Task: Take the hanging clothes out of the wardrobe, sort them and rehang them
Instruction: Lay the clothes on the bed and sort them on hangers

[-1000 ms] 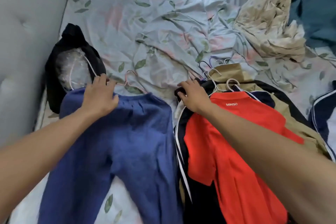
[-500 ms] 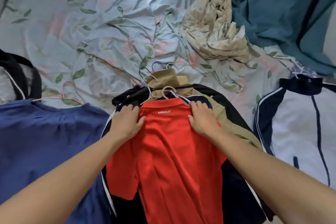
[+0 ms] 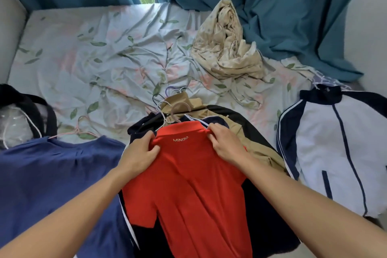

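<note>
Sorting: our left hand [image 3: 140,152] and right hand [image 3: 222,141] pinch the shoulders of the red MINISO polo shirt [image 3: 188,184] (topmost on the bed's middle pile); next we lift it clear of its hanger.

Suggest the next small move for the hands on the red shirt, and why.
Probably lift the red shirt off the pile: both the left hand and the right hand already grip its shoulders, it lies on top, and sorted clothes lie on either side.
</note>
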`<state>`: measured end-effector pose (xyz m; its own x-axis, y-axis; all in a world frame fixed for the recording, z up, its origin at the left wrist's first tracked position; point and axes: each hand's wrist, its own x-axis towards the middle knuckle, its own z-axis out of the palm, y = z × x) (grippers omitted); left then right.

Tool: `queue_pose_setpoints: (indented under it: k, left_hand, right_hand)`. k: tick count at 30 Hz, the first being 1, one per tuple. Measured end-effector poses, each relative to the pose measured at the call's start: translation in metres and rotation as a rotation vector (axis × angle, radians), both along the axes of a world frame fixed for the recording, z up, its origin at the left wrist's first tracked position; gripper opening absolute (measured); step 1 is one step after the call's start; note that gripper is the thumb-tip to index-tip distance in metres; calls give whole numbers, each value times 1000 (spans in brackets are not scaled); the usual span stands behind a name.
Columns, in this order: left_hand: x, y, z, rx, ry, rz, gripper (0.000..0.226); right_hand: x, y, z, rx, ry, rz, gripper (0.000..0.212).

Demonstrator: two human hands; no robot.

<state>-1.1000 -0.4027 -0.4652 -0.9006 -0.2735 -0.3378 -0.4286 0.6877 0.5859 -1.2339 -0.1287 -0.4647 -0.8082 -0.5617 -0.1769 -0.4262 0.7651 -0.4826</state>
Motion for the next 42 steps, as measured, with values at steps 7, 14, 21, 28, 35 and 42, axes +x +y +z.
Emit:
queue_pose_setpoints:
  k: [7,14,21,28,35,42]
  left_hand:
    - [48,4,172,400,99,-8,54]
    - [126,7,368,467,429,-35,36]
    - [169,29,453,262,552,-185,42]
    - [200,104,469,296,559,-282,34]
    - [233,209,445,448,516,-410,26]
    - [207,313,423,383,524,-422,18]
  right_hand:
    - [62,-3,202,-32,67,-87,5]
    - [188,2,384,-216,224,-303,45]
    - [271,-1,467,-368,355,-312,60]
    - [315,12,516,-642,398,-501,16]
    - [332,98,508,-527,320,-825,43]
    - [348,249,484,-607,206,-938,41]
